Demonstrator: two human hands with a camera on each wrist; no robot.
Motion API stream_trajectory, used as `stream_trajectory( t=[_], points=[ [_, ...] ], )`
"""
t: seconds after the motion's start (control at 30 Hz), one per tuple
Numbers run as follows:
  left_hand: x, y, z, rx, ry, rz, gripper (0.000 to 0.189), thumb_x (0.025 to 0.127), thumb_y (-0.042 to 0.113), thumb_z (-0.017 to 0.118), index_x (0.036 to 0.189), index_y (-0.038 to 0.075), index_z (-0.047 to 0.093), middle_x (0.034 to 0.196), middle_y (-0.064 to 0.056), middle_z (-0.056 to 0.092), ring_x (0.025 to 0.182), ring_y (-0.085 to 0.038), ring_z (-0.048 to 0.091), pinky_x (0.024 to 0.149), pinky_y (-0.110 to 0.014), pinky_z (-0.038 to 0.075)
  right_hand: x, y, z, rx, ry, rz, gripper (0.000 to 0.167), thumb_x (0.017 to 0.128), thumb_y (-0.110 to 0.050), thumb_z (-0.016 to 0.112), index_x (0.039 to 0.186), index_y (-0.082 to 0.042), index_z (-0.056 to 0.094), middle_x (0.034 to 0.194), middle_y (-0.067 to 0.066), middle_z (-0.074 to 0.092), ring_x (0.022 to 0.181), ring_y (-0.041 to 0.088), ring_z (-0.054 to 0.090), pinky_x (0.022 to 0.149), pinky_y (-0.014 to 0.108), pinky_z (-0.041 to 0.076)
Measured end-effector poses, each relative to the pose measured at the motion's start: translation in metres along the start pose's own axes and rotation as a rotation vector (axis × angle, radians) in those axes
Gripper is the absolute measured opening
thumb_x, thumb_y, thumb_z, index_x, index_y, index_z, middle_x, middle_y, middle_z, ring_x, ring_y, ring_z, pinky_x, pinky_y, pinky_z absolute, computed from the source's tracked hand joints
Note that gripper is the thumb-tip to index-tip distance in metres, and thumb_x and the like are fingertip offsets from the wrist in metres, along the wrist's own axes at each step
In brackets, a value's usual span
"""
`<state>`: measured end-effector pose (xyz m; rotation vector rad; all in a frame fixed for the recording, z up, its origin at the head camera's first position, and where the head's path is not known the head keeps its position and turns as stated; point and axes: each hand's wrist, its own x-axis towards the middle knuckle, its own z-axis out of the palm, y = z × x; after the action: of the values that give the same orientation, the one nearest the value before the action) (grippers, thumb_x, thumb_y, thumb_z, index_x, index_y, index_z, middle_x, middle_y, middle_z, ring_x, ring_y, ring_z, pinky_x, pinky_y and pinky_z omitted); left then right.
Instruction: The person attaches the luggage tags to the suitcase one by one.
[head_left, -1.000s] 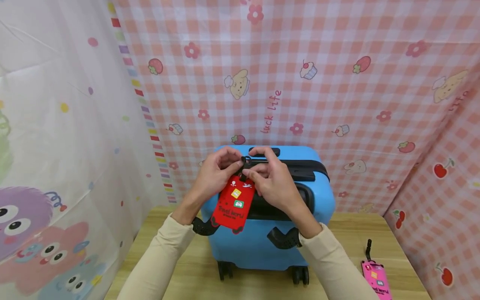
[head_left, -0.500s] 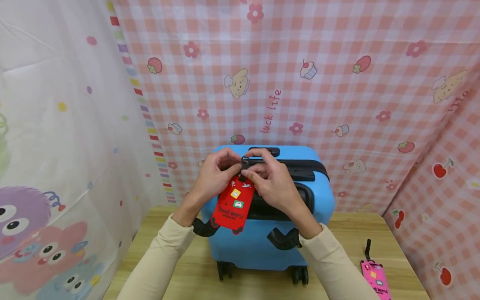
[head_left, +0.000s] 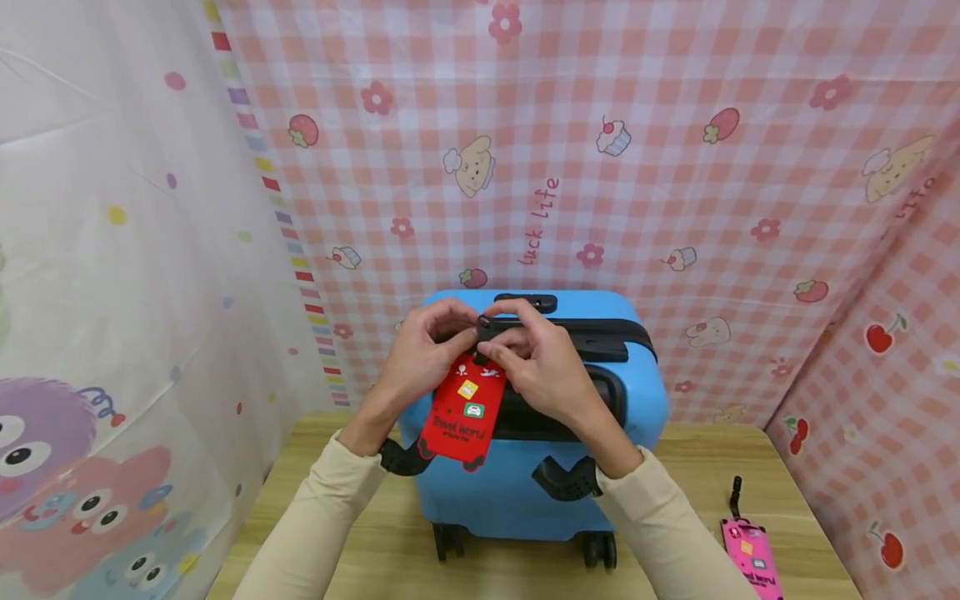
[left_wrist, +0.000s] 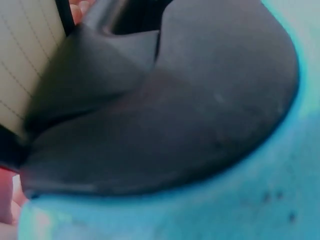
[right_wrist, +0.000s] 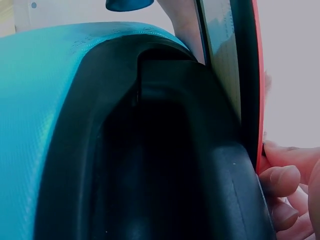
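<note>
A red luggage tag (head_left: 462, 417) hangs in front of a blue suitcase (head_left: 517, 492), at its top left in the head view. My left hand (head_left: 422, 346) pinches the tag's black strap (head_left: 486, 329) between thumb and fingers. From the other side, my right hand (head_left: 551, 362) pinches the same strap just above the tag, its index finger arched over the top. Fingers hide most of the strap. In the right wrist view the tag's red edge (right_wrist: 260, 100) stands upright beside the fingers (right_wrist: 282, 180). The left wrist view shows the tag's lined back (left_wrist: 20, 60).
The suitcase stands on a wooden table (head_left: 352, 533), with its black side handle (head_left: 611, 396) facing me and a black top handle (head_left: 543, 303) behind my hands. A pink luggage tag (head_left: 752, 557) lies at the right. Patterned curtains (head_left: 637, 200) enclose the back and sides.
The strap's end, a raised loop above my fingertips earlier, now sits lower and closer between them. Both hands keep their pinch; the whole view has shifted slightly.
</note>
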<state>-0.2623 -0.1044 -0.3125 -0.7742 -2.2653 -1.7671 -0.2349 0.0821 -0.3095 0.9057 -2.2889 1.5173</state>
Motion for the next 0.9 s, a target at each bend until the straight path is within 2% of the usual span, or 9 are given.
stream_trajectory(
  t=[0.2,0.43,0.63,0.77,0.9],
  points=[
    [0.0008,-0.0007,-0.0012,0.02,0.037,-0.034,0.012,0.093,0.003,0.066,0.104,0.001,0.066,0.103,-0.014,0.073,0.09,-0.021,0.068,0.085,-0.029,0.055,0.0011,-0.0007,0.0006,0.01,-0.003,0.041,0.035,0.096,-0.01,0.064,0.129,-0.009,0.052,0.088,0.004,0.074,0.052,0.017,0.05,0.052,0.029,0.044],
    [0.0003,-0.002,-0.0016,0.006,0.052,-0.05,0.013,0.092,0.002,0.067,0.104,0.002,0.063,0.099,-0.014,0.074,0.088,-0.019,0.068,0.08,-0.029,0.055,0.0009,-0.001,0.0007,0.009,-0.001,0.08,0.034,0.096,-0.011,0.064,0.128,-0.01,0.053,0.086,0.003,0.073,0.051,0.018,0.05,0.051,0.029,0.044],
    [-0.0028,-0.0002,-0.004,-0.082,0.038,-0.08,0.013,0.095,0.005,0.064,0.107,0.003,0.061,0.098,-0.012,0.073,0.087,-0.018,0.067,0.079,-0.03,0.055,0.0001,-0.0041,0.0,-0.005,-0.004,0.104,0.035,0.096,-0.011,0.065,0.129,-0.008,0.053,0.088,0.004,0.074,0.053,0.017,0.051,0.052,0.03,0.046],
    [-0.0045,0.001,-0.0053,-0.129,0.029,-0.048,0.015,0.097,0.007,0.062,0.11,0.0,0.063,0.094,-0.007,0.073,0.087,-0.017,0.067,0.084,-0.03,0.056,0.0,-0.005,0.0008,-0.011,-0.006,0.125,0.035,0.096,-0.012,0.066,0.129,-0.008,0.055,0.088,0.003,0.074,0.056,0.017,0.053,0.055,0.03,0.046],
    [-0.005,-0.0002,-0.006,-0.132,0.006,-0.001,0.019,0.095,0.008,0.065,0.112,-0.001,0.066,0.095,-0.005,0.073,0.084,-0.017,0.068,0.081,-0.031,0.057,0.0003,-0.0052,0.001,-0.015,-0.011,0.154,0.035,0.095,-0.013,0.066,0.128,-0.009,0.055,0.088,0.002,0.074,0.056,0.017,0.053,0.054,0.03,0.045]
  ],
)
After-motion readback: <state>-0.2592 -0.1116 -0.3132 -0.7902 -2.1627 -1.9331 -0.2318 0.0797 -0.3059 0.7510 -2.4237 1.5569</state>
